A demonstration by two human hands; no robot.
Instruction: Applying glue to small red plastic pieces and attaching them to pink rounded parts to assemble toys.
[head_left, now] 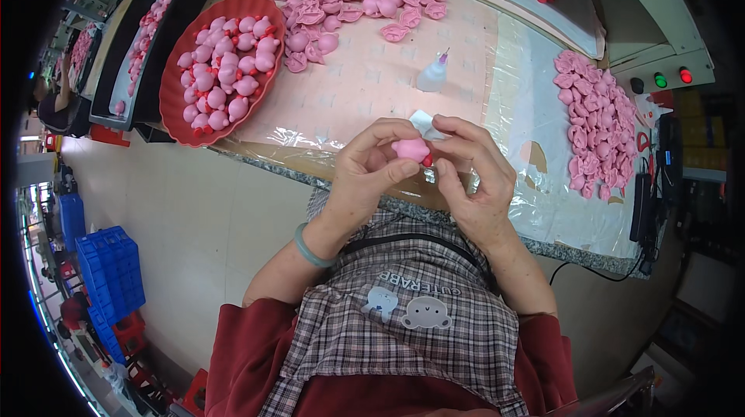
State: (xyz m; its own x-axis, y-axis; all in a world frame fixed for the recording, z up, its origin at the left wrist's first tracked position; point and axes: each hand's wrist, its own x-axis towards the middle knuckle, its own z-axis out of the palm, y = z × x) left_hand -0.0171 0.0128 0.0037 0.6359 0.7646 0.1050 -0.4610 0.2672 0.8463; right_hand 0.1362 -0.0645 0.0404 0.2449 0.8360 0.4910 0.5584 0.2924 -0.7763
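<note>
mid-frame, near the worktop edge (578,256), left fingers (397,173) grasp a pink piece (409,150); right fingers' (449,177) hold unclear; room toward upper-left red tray (171,95).

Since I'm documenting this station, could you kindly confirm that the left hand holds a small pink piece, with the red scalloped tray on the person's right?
Not quite: the head view shows the red scalloped tray on the person's left, not right, while the left hand holds a small pink piece.

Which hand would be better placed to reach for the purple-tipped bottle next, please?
Probably the right hand: it is nearer the bottle, while the left hand holds the pink piece.
</note>
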